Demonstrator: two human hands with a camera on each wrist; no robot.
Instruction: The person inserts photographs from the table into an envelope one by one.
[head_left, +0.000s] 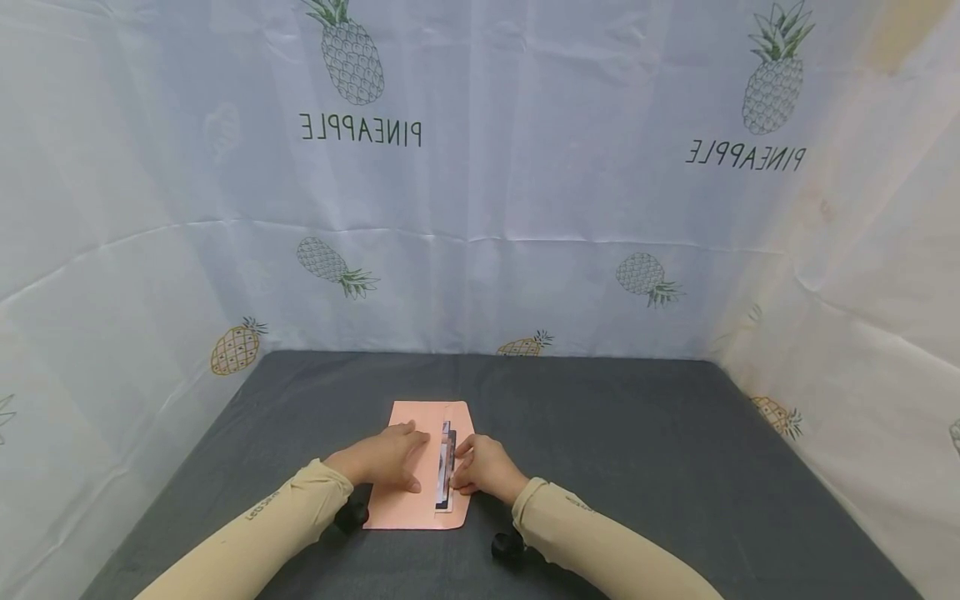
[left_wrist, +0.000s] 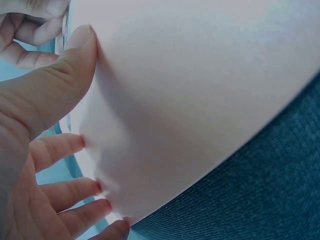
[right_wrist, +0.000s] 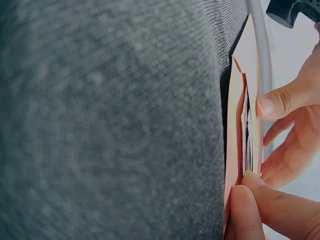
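Note:
A pink envelope (head_left: 401, 508) lies on the dark cloth with its opening toward the right. Out of that opening shows a narrow strip of a few photo cards (head_left: 442, 479), stacked, the rest hidden inside. My left hand (head_left: 382, 457) rests on the envelope's left part, fingers spread; the left wrist view shows its thumb and fingertips pressing the paper (left_wrist: 175, 115). At the right side my right hand (head_left: 487, 468) has curled fingers and pinches the edge of the cards at the opening. Close up in the right wrist view, two of its fingertips (right_wrist: 243, 200) meet there.
Dark grey cloth (head_left: 600, 433) covers the table around the envelope. White curtains (head_left: 480, 167) printed with pineapples stand at the back and both sides. A black wrist camera (head_left: 507, 547) hangs under the right wrist, another (head_left: 351, 515) under the left.

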